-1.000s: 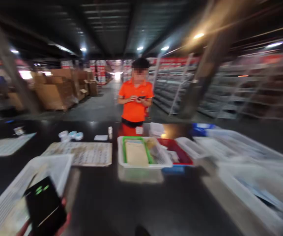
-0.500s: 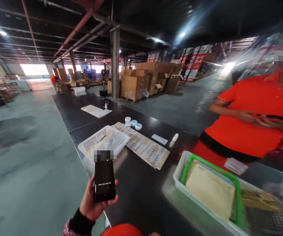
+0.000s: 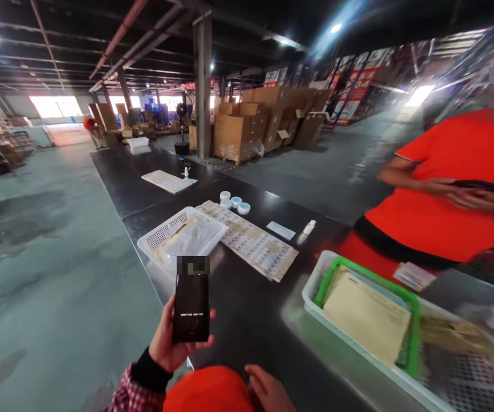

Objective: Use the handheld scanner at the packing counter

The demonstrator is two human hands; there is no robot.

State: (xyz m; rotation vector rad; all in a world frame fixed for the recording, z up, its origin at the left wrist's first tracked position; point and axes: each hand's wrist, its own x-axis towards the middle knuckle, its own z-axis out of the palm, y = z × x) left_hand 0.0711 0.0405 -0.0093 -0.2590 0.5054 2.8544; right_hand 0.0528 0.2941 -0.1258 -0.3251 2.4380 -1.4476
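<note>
A black phone (image 3: 192, 309) with a dark screen and a line of white text is gripped in my left hand (image 3: 165, 343), fingers wrapped round its sides. At the bottom edge my right hand (image 3: 268, 389) shows in part, beside my orange garment (image 3: 208, 392). Its fingers are stretched out and nothing is seen in them. Just beyond the phone stands a white perforated basket (image 3: 148, 243) holding a plastic bag (image 3: 191, 237). A long sheet covered with labels (image 3: 258, 243) lies on the dark table (image 3: 234, 320) to the right of the basket.
Several small round tubs (image 3: 243, 208) stand behind the sheet. Further right are a white card (image 3: 281, 230) and a small white bottle (image 3: 309, 227). A white bin (image 3: 311, 292) holds a green-rimmed tray (image 3: 413, 343). A person in orange (image 3: 448, 194) stands across the table holding a dark object.
My left hand with the phone has shifted slightly right in view. More of my right hand has come into view at the bottom. The person opposite now holds a dark object more visibly.
</note>
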